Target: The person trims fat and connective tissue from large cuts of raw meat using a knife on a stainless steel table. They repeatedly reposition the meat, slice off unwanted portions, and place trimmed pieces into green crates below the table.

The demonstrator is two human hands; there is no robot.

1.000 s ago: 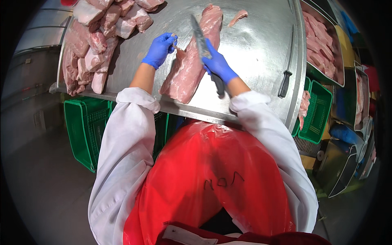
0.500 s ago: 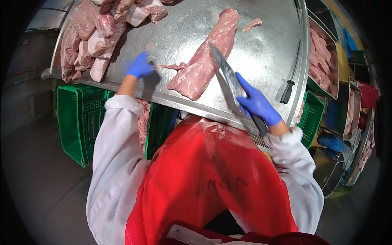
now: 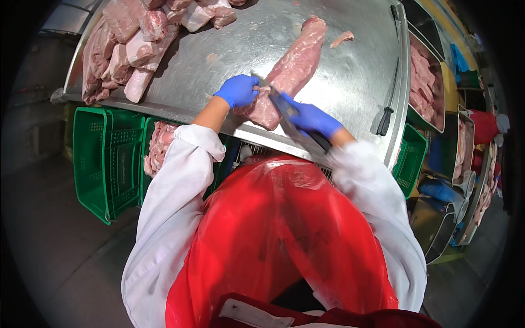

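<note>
A long pale-pink cut of meat, like a loin point(image 3: 298, 61), lies slantwise on the steel table point(image 3: 219, 65). My left hand point(image 3: 238, 91), in a blue glove, is closed in a pinch on a thin strip of meat point(image 3: 263, 89) at the loin's left edge. My right hand point(image 3: 318, 120), also gloved in blue, grips a black-handled knife point(image 3: 281, 103). Its broad blade lies against the near part of the loin, close to the pinched strip. The blade's tip is hard to make out against the meat.
Many meat pieces point(image 3: 117, 49) are heaped at the table's far left. A small scrap point(image 3: 342, 39) lies beyond the loin. A slim knife point(image 3: 385, 120) rests along the right edge. Green crates point(image 3: 90, 164) stand below left; a metal bin of meat point(image 3: 442, 104) stands right.
My left hand has moved right, from the stretched strip's far end to the loin's edge. My right hand has brought the knife left and down onto the meat's near part.
</note>
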